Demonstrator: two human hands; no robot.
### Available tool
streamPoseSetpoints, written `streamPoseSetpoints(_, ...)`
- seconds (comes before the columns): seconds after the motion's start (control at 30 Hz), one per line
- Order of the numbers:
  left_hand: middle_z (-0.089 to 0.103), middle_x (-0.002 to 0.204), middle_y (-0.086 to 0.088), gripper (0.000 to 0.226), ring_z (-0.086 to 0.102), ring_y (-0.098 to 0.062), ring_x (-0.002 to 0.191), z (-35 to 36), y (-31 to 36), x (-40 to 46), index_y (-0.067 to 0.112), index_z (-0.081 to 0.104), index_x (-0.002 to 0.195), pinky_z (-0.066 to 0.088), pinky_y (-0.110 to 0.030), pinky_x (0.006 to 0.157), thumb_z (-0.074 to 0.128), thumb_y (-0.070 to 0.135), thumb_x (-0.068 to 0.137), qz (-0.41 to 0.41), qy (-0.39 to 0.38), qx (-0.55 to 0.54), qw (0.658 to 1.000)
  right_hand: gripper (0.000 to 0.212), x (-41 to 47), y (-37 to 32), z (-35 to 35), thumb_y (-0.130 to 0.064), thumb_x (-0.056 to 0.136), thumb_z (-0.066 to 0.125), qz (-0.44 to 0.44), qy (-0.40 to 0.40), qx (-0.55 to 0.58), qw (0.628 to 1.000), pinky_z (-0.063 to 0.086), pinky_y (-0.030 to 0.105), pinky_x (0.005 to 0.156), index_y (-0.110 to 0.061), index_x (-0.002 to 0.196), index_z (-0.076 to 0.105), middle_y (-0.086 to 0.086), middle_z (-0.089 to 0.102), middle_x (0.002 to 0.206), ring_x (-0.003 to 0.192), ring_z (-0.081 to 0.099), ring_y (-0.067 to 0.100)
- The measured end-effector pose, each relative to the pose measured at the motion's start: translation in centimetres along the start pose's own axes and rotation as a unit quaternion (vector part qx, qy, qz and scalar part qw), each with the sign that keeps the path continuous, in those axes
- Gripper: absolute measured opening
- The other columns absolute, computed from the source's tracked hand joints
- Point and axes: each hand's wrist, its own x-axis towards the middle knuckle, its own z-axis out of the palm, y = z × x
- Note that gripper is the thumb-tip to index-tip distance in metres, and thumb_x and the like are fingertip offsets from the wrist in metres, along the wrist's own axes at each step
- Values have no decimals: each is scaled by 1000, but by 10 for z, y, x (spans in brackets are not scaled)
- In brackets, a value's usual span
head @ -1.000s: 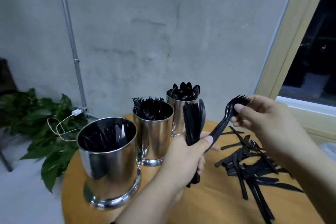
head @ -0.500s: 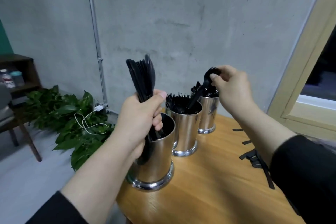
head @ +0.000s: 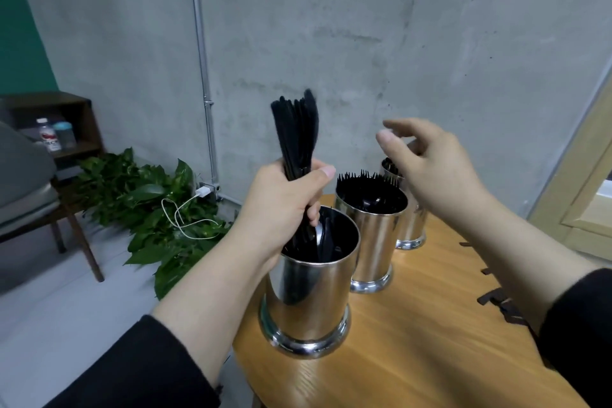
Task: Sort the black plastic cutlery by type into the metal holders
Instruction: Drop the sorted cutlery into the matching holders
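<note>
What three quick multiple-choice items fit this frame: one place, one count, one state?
1. The bundle of cutlery in the left hand is over which holder?
A nearest
B middle
C farthest

2. How many metal holders stand on the table?
A two
B three
C four

3. The right hand is:
A gripping a fork
B flat on the table
C open, empty

Key: 1 A, its lower ends dip into the nearest holder. 2 B, three in a row. 3 C, fingers relaxed above the fork holder.
</note>
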Motion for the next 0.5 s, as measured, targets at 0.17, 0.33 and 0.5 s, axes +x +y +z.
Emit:
streamPoseSetpoints(0.17, 54, 58, -2, 13, 51, -11, 52, 8, -7, 5, 13, 69, 84, 40, -14, 51, 74, 20, 94, -3, -26, 151, 988, 48, -5, -55, 3, -61, 84, 68, 3, -113, 59, 992, 53, 26, 77, -32, 122, 66, -14, 70, 102, 80, 66, 3)
streamPoseSetpoints(0.33, 70, 83, 10, 33, 67, -4, 79, 8, -10, 3, 17, 65, 116, 47, -16, 67, 80, 16, 88, -21, -42, 171, 984, 18, -8, -43, 28, -36, 90, 72, 32, -118, 2, 992, 52, 33, 68, -18, 95, 70, -2, 71, 82, 71, 65, 14)
streamPoseSetpoints(0.5, 59, 138, 5, 94, 57, -9, 123, -3, -6, -3, 29, 22, 160, 40, -10, 76, 81, 33, 87, -85, -40, 177, 980, 20, -21, -15, 40, -30, 95, 66, 81, -130, 27, 988, 59, 34, 81, -17, 108, 75, -2, 74, 79, 73, 71, 11)
